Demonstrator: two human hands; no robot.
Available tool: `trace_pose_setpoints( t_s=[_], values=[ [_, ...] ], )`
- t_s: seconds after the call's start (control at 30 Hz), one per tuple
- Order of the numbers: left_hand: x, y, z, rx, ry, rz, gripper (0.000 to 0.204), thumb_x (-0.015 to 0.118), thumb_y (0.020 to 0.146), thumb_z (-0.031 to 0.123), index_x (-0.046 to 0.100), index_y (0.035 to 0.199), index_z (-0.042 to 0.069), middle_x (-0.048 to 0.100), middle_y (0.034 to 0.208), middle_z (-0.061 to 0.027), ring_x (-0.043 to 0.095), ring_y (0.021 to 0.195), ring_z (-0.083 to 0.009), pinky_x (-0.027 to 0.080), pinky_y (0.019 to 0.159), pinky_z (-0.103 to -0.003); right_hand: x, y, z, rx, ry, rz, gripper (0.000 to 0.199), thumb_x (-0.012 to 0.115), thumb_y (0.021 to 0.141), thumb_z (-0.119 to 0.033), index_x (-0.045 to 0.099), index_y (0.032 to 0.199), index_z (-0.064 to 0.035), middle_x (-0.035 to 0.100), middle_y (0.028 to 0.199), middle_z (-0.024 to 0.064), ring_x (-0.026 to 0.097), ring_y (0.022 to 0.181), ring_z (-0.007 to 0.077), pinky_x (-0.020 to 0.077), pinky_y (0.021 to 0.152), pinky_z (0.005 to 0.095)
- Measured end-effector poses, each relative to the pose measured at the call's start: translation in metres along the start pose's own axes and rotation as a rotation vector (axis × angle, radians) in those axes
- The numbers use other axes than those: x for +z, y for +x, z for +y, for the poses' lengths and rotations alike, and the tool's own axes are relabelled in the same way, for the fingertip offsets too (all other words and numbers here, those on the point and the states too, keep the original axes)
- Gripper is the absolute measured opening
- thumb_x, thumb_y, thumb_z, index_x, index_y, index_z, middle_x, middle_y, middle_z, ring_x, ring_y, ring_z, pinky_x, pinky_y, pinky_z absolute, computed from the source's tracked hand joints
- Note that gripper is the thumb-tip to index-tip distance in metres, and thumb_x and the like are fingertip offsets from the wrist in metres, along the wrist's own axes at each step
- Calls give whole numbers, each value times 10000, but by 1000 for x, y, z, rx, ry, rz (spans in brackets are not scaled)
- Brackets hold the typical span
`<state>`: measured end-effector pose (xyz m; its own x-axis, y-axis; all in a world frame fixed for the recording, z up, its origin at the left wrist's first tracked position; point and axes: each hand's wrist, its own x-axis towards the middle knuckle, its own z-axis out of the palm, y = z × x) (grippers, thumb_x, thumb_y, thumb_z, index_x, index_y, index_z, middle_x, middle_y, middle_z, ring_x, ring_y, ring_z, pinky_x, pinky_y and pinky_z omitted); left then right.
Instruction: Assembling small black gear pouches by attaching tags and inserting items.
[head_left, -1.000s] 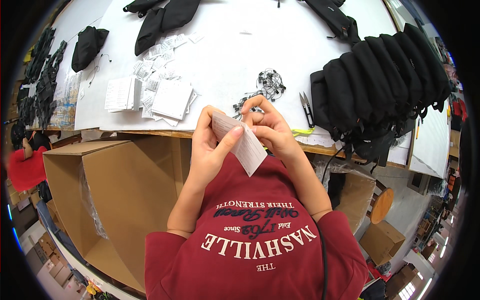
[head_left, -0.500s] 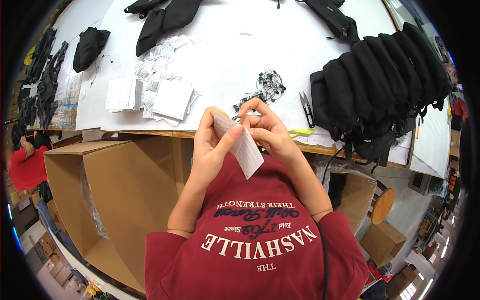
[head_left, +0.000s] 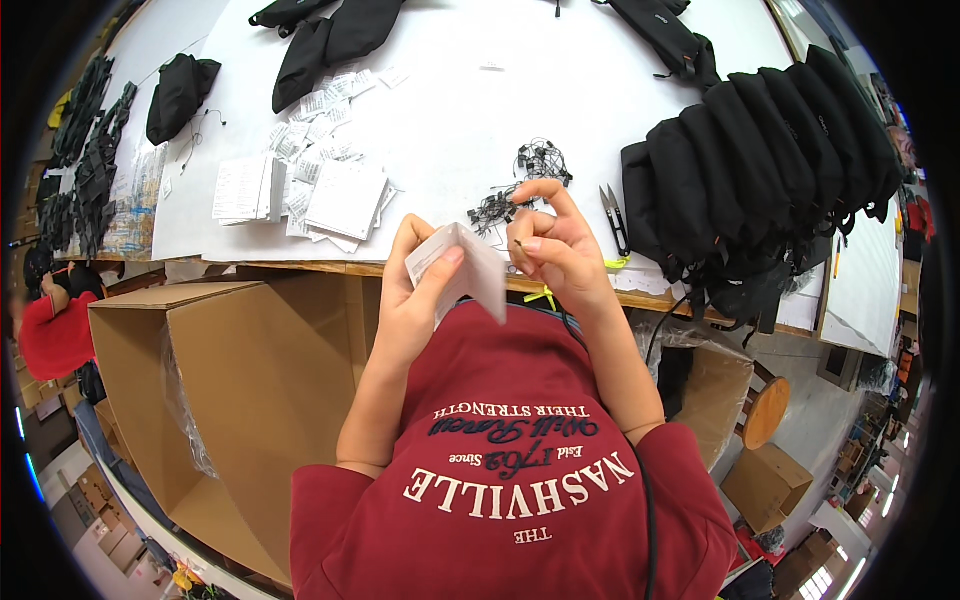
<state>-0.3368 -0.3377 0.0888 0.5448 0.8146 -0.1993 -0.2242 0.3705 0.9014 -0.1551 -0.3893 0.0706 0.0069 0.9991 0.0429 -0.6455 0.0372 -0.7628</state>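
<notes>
Head view shows white table (head_left: 450, 100) beside brown carton (head_left: 260, 400), left fingers (head_left: 432, 277) pinching a folded card (head_left: 484, 275), right fingers (head_left: 556, 252) a tiny piece (head_left: 521, 244).

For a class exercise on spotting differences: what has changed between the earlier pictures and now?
The right hand has drawn rightward, clear of the folded white card; the card's lower end has risen. The left hand still holds it. The snips and row of black bags stayed put.

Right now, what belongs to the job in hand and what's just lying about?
Likely the job:
folded white card, held by left hand
black cords near right hand
white card stack
black bags

Apparently just lying about:
scissors
large cardboard box
round stool
</notes>
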Motion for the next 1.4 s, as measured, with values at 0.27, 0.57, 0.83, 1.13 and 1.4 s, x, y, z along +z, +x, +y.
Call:
trace_pose_setpoints(
  t_s=[0.27,0.57,0.83,1.13,1.4],
  values=[
    [12,2,-4,193,56,-138,321,668,843,52,430,1059,57,469,1009,-47,464,788,-69,403,704,-205,30,-5,-18,-144,-527,92,453,557,844,6,415,1272,-43,519,681,-4,466,617,50,361,563,192],
    [13,3,0,360,470,50,79,657,817,-3,611,881,-5,539,859,-53,523,757,-116,422,664,-232,42,-2,-19,-240,-916,139,503,580,792,36,473,1270,-77,551,642,27,506,528,90,417,507,230],
    [12,8,14,604,830,117,101,683,773,-10,657,869,8,542,734,-63,521,682,-173,413,608,-266,35,4,-15,-209,-907,173,306,640,830,-6,554,1120,-50,569,653,33,517,536,77,420,507,226],
    [-22,19,-16,-41,195,-185,106,541,963,123,565,963,19,568,842,11,514,750,-35,421,678,-191,19,7,-15,76,-915,67,61,665,833,-30,613,862,-15,570,617,-7,491,536,28,371,495,195],
    [-18,65,0,192,262,-122,109,592,930,116,565,928,11,580,831,-24,541,751,-74,428,687,-210,12,23,-7,242,-515,49,152,548,957,-139,583,874,-18,482,582,-43,414,469,26,289,427,196]
  ],
)
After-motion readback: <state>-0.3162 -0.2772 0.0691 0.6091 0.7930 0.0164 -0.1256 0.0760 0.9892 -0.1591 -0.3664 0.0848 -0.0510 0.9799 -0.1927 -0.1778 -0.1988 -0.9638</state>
